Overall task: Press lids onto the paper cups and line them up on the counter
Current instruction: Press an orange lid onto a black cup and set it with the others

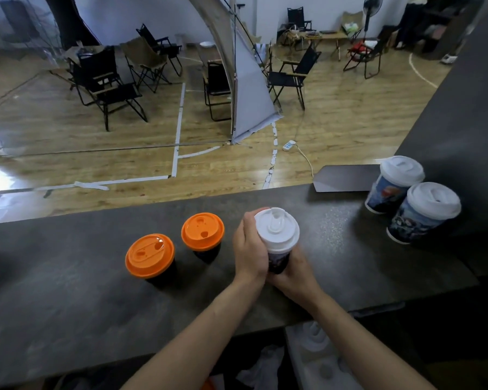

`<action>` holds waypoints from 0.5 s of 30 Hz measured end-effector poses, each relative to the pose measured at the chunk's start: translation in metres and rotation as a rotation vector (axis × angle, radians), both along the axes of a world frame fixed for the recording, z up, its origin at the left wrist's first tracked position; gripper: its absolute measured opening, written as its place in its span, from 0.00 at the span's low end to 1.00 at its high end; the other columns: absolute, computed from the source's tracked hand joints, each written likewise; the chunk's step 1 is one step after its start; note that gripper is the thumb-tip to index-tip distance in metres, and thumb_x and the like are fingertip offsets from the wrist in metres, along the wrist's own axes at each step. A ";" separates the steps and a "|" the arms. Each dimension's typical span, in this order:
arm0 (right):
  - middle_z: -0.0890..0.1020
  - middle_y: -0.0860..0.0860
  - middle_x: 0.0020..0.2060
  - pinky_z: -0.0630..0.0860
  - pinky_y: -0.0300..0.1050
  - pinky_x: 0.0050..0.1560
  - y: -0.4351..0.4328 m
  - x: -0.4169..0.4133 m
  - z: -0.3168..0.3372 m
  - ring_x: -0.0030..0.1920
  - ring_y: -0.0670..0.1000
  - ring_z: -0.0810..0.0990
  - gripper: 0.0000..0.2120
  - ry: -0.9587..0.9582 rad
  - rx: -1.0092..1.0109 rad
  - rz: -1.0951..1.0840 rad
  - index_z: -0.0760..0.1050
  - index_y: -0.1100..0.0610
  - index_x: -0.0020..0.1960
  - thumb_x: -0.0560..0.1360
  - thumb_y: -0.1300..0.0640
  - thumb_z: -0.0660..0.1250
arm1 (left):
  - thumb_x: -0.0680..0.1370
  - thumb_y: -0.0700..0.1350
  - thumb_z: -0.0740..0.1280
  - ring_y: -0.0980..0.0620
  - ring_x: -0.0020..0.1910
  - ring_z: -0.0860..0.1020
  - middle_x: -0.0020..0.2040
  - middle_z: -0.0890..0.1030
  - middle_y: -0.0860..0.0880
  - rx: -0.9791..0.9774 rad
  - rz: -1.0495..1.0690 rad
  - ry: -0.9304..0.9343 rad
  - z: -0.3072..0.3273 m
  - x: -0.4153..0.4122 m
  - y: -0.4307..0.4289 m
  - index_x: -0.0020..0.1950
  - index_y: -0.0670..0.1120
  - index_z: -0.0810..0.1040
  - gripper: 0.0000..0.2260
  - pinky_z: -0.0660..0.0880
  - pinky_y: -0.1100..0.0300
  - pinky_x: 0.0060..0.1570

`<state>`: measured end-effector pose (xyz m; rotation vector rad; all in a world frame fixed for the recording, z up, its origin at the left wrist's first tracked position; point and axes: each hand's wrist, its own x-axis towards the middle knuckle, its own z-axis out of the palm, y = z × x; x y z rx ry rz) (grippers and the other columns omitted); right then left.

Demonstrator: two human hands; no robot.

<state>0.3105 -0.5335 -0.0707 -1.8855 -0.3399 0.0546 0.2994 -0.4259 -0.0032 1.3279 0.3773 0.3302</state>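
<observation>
Head view: one paper cup [278, 262] at mid-counter [68, 277], its dark body mostly hidden. The left hand [248, 249] curls round its white lid [277, 230] and the right hand [296, 274] grips the base, fingertips out of sight. Left of it stand two orange-lidded cups [150, 256] [203, 231]. At far right are two white-lidded printed cups [395, 184] [426, 212], just beside each other.

Dim interior, floor [0, 175] glare left, fisheye-warped edges

Wooden floor [335, 122] (white tape lines), black folding chairs [107, 88], perhaps a standing fan [372, 7] behind.
</observation>
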 end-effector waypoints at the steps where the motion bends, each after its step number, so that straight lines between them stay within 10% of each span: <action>1: 0.78 0.49 0.68 0.71 0.35 0.67 0.000 0.000 0.000 0.70 0.43 0.75 0.43 0.006 -0.001 0.009 0.70 0.60 0.73 0.64 0.48 0.81 | 0.86 0.47 0.54 0.55 0.53 0.83 0.50 0.87 0.52 0.014 0.036 -0.007 -0.003 -0.004 -0.004 0.53 0.48 0.84 0.18 0.78 0.61 0.55; 15: 0.80 0.46 0.65 0.73 0.35 0.64 -0.002 0.007 -0.014 0.67 0.42 0.77 0.44 0.021 0.102 -0.027 0.73 0.57 0.72 0.60 0.45 0.82 | 0.80 0.55 0.63 0.49 0.50 0.83 0.47 0.87 0.46 -0.086 -0.016 0.098 -0.005 0.014 -0.006 0.45 0.45 0.85 0.17 0.77 0.51 0.56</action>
